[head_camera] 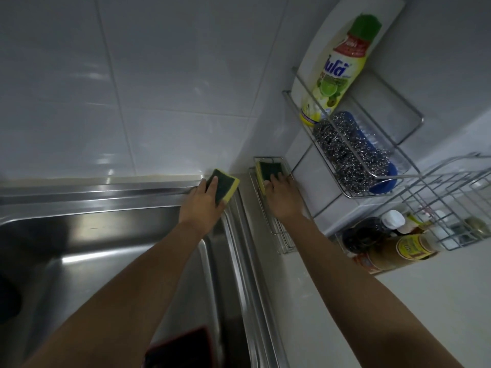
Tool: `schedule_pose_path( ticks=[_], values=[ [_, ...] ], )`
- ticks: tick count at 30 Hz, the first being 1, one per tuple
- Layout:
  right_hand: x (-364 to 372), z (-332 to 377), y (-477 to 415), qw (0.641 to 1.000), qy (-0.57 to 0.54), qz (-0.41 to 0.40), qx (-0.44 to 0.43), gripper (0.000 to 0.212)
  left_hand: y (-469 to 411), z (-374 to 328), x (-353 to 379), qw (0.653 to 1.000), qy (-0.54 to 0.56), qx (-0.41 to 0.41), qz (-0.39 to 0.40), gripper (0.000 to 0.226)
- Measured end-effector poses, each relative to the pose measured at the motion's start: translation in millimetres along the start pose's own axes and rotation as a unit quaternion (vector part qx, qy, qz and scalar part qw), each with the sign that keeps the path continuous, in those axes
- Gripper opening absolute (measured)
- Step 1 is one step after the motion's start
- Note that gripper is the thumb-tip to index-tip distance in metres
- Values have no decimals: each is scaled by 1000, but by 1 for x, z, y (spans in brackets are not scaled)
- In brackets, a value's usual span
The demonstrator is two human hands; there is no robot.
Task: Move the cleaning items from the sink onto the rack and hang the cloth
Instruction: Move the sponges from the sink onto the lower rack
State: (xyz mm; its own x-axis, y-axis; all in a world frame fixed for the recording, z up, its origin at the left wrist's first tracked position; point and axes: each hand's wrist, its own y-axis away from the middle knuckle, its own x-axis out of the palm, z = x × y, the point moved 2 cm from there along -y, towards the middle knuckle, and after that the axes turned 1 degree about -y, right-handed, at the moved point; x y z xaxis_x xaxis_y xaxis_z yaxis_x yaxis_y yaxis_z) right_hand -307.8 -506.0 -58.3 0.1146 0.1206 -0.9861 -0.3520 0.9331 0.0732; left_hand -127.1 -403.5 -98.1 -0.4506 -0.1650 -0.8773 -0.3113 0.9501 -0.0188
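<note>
My left hand [203, 201] grips a yellow-and-green sponge [225, 185] above the far right corner of the steel sink [106, 235]. My right hand [283, 193] holds a second yellow-and-green sponge [268, 170] inside the small wire rack [281, 243] on the counter beside the sink. A dark red-edged cloth [180, 346] lies in the sink at the near edge, partly hidden by my left arm. On the upper wire rack [353, 152] stand a yellow dish-soap bottle [337, 75], steel wool [345, 152] and a blue brush [385, 179].
White tiled wall runs behind the sink. A larger wire basket [451, 197] stands at the right, with sauce bottles [385, 245] lying below it on the pale counter [345, 314].
</note>
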Motion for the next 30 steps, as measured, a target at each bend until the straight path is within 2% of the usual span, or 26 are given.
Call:
schedule_pose_path(
  ticks=[1, 3, 5, 12, 14, 18, 22, 25, 30],
  values=[
    [3, 1, 5, 1000, 8, -7, -10, 66, -1, -4, -3, 1000, 5, 1, -2, 66],
    [6, 5, 24, 999, 12, -41, -30, 55, -3, -13, -8, 1000, 23, 4, -8, 64],
    [8, 9, 49, 996, 21, -68, -61, 54, -9, -21, -11, 999, 36, 12, -16, 61],
    [19, -2, 95, 991, 75, -65, -86, 67, -37, -58, -11, 989, 124, 71, -27, 57],
    [21, -6, 99, 990, 85, -53, -96, 70, -43, -70, -12, 986, 155, 63, -18, 57],
    [25, -9, 105, 990, 97, -39, -98, 76, -50, -76, -13, 981, 186, 56, 11, 67],
    [29, -9, 105, 988, 111, -56, -91, 78, -47, -67, -11, 979, 154, 123, 44, 77],
    [29, -7, 105, 987, 119, -60, -88, 78, -48, -62, -8, 980, 134, 144, 13, 65],
    [29, -6, 105, 986, 131, -55, -85, 78, -51, -83, -5, 974, 182, 121, -65, 48]
  ],
)
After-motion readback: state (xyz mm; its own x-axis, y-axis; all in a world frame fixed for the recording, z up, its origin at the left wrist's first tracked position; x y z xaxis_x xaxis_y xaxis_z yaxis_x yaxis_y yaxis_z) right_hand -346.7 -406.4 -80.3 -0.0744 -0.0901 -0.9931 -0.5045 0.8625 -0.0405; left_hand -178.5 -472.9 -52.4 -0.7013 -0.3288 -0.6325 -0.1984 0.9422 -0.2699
